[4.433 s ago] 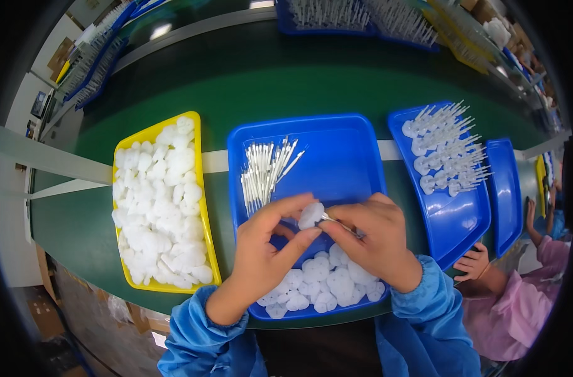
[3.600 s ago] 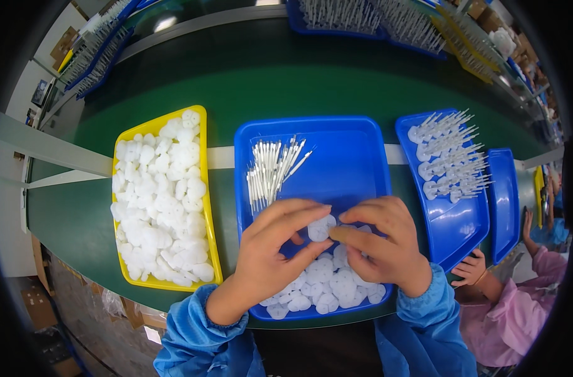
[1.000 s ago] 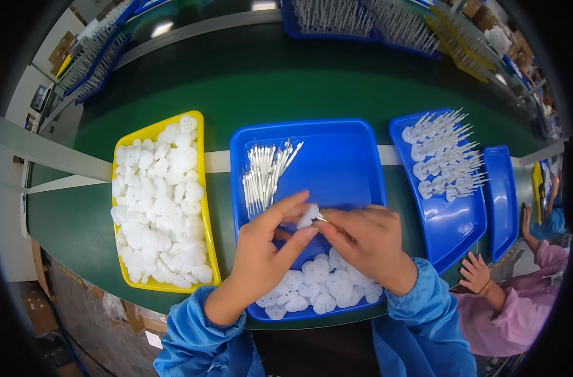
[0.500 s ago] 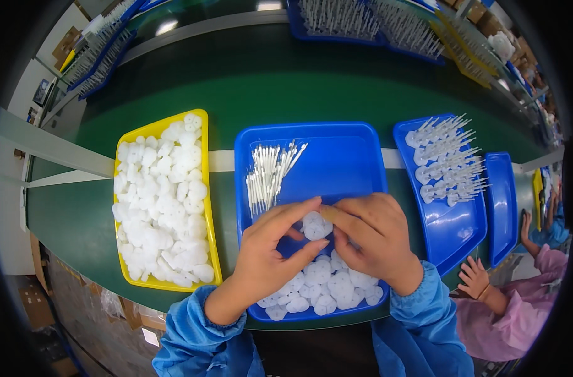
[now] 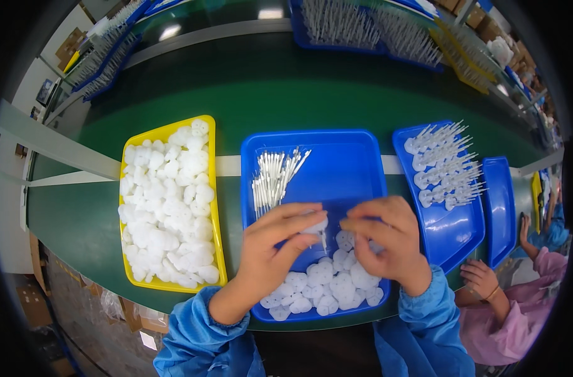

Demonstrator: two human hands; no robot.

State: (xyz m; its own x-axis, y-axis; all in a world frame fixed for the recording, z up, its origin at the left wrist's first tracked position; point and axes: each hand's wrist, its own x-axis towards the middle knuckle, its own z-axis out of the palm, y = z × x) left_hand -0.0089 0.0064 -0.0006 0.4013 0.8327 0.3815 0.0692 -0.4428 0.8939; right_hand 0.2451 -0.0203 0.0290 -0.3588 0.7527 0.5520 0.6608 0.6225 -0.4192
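Observation:
Over the central blue tray [image 5: 355, 144], my left hand [image 5: 267, 248] pinches a small white lobed plastic disc [image 5: 316, 227]. Thin pale prongs point down from the disc. My right hand [image 5: 390, 239] hovers just to the right, apart from it, with thumb and fingers drawn together. Whether anything small is between those fingertips is too blurred to tell. Below both hands, a heap of similar white lobed discs [image 5: 324, 276] fills the near part of the tray. A bundle of thin white sticks [image 5: 275, 179] lies at its far left.
To the left stands a yellow tray [image 5: 218, 251] heaped with white discs [image 5: 167, 207]. On the right, a blue tray [image 5: 453, 232] holds rows of discs with upright sticks [image 5: 443, 166]. Another blue tray [image 5: 500, 207] sits beyond it. A co-worker's hand [image 5: 481, 279] and pink sleeve are at lower right.
My hands have parted: the right moved rightward off the disc, which stays in my left hand and is now tilted, showing its prongs. The co-worker's near hand has curled.

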